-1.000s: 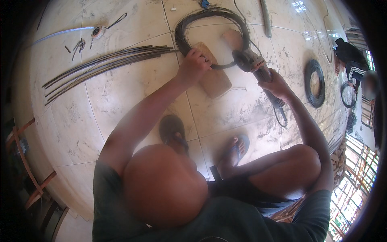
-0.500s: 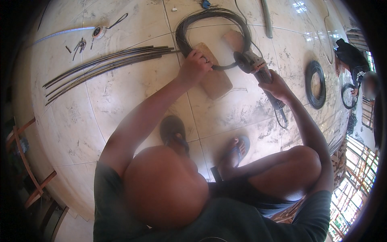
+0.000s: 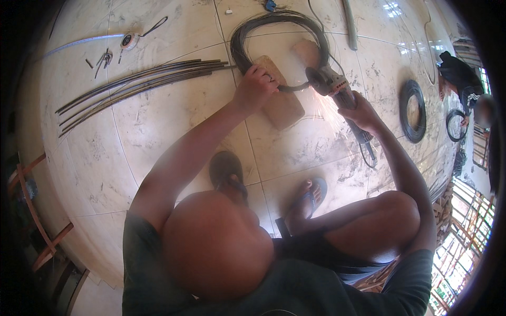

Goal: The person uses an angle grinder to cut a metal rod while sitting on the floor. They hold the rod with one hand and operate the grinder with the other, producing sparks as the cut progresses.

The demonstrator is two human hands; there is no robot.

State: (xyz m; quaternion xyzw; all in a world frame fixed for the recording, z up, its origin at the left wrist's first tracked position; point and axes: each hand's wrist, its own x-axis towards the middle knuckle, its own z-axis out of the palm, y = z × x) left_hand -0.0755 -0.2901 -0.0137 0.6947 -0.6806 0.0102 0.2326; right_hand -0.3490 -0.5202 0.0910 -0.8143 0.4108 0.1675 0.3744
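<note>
My left hand (image 3: pixel 255 87) is closed on the lower left of a coil of dark wire (image 3: pixel 280 17), over a tan block (image 3: pixel 287 110) lying on the tiles. My right hand (image 3: pixel 358 114) is wrapped round the body of an angle grinder (image 3: pixel 336 83). Its disc meets the lower strand of the coil, just right of the block, and sparks spray down and to the right from there. A reddish flat piece (image 3: pixel 300 51) lies inside the coil.
Several long dark rods (image 3: pixel 132 82) lie left, below a tape measure (image 3: pixel 128 41) and small metal bits (image 3: pixel 107 58). A grey pipe (image 3: pixel 349 23) lies at the back. A second wire coil (image 3: pixel 414 110) is right, near another person (image 3: pixel 453 71) holding a hoop.
Sparks have appeared below the grinder's disc. The other person's hand has come into view on the hoop at the right. My hands have stayed almost in place.
</note>
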